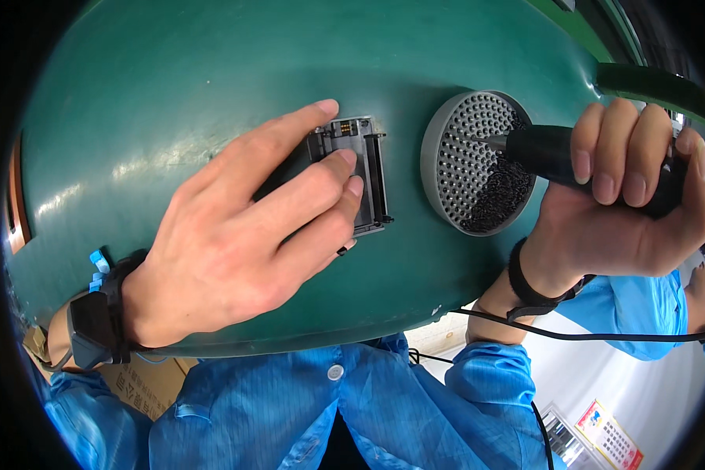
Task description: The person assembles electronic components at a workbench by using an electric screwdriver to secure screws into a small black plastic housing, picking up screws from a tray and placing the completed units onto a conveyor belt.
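Note:
My left hand (231,235) lies over a small grey and black plastic housing (366,157), its fingers on the open inside and over the edge; the thumb is hidden. A black roller-like bar (375,176) runs along the housing's right side, and small gold contacts (345,127) show near its top. My right hand (619,184) is closed round a black electric screwdriver (544,149), held level and pointing left. Its bit (492,142) is over a round grey dish (431,168) with a studded floor. Small dark screws (501,196) are heaped at the dish's lower right.
The green tabletop (211,70) curves round in front of me. A black cable (603,335) runs across the right below the table edge. Another person in blue clothing (634,313) is at the far right. A cardboard box (150,384) sits below the table at lower left.

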`<action>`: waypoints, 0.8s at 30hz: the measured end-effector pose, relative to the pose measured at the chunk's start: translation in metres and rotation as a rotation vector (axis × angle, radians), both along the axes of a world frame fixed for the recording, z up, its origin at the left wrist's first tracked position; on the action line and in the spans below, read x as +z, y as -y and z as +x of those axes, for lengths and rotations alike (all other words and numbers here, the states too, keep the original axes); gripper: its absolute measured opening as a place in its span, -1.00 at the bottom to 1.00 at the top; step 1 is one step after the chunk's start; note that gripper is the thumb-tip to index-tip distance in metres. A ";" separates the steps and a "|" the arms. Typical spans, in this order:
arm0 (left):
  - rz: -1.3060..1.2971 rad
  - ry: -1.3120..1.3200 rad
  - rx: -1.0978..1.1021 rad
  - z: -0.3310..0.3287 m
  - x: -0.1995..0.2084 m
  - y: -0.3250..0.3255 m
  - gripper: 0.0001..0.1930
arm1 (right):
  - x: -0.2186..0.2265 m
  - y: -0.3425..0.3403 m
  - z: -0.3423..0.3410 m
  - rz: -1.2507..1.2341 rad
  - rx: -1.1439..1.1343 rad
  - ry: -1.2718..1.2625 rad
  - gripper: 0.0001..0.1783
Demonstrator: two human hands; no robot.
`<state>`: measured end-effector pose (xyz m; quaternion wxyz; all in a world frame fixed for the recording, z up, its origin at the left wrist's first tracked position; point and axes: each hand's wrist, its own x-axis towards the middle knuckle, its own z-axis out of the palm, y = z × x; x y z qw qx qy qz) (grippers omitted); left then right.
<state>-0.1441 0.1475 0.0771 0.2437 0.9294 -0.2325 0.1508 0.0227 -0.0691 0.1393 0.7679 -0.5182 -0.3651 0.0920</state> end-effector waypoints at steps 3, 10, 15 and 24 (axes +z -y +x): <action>-0.003 0.005 0.008 0.000 0.000 0.001 -0.51 | 0.001 0.000 0.000 -0.004 -0.018 0.016 -0.64; -0.053 0.005 0.013 0.000 -0.002 0.001 -0.53 | 0.003 -0.002 -0.002 -0.050 -0.053 0.006 -0.66; -0.064 -0.009 0.011 0.001 0.000 0.001 -0.54 | 0.000 -0.003 0.003 -0.069 0.005 0.054 -0.67; -0.070 -0.010 0.011 0.002 0.000 0.001 -0.56 | -0.003 -0.007 -0.001 -0.066 -0.087 0.080 -0.67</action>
